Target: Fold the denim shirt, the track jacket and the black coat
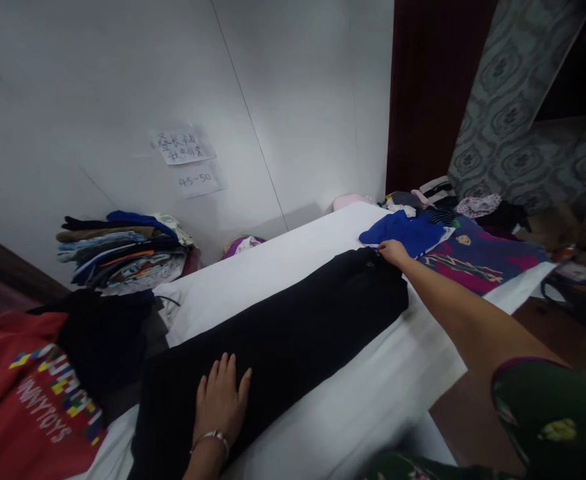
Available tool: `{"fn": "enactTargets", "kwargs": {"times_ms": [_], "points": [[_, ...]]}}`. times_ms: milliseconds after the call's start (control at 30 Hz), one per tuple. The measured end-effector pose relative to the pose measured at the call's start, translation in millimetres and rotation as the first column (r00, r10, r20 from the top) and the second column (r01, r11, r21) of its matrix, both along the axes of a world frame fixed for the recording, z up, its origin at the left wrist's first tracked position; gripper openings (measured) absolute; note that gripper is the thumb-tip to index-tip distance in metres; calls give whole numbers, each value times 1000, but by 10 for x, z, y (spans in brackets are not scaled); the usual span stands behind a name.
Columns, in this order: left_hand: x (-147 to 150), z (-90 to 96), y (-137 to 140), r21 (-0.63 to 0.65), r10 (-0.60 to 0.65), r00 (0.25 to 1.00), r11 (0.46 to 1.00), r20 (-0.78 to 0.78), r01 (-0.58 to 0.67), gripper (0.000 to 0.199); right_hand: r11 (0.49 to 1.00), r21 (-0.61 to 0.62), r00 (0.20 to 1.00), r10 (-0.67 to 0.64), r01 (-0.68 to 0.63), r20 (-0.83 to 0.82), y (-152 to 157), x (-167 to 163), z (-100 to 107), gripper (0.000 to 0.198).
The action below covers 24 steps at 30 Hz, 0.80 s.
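A pair of black trousers, laid out long and narrow, stretches across the white-covered table. My left hand, with a bracelet at the wrist, lies flat on the near left part of the cloth, fingers spread. At the far right end, my right hand pinches the upper corner of the trousers between thumb and fingers. Just beyond that hand lies a blue garment, close to the trousers' end.
A stack of folded clothes stands at the back left. A red garment with colourful lettering and dark clothing lie at the left. More clothes are spread at the right. Handwritten paper notes hang on the wall.
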<state>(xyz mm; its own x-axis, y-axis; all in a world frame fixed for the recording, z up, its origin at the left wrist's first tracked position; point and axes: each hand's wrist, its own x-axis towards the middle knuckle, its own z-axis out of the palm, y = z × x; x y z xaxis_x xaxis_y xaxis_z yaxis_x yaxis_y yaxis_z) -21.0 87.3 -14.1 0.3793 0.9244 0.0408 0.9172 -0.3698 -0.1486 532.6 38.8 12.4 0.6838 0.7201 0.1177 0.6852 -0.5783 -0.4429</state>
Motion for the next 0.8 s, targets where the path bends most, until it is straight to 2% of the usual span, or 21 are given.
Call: {"fn": "enactTargets", "kwargs": {"times_ms": [200,367,600,800], "points": [[-35,-32,24,-13,4,1000,1000,-22,-5,70,983,-182,997,-26,13,-71,142,115,-47,23],[-80,-109,46,39,-23,999,999,43,21,67,974,-227,996,-38,19,-80,180,166,-88,25],[-116,-172,51,100,-73,990,993,117,61,69,984,-179,998,-28,16,-63,152,159,-180,23],[-95,-148,42,93,-59,993,994,105,50,70,999,-26,993,-50,48,-109,75,171,-218,17]]}}
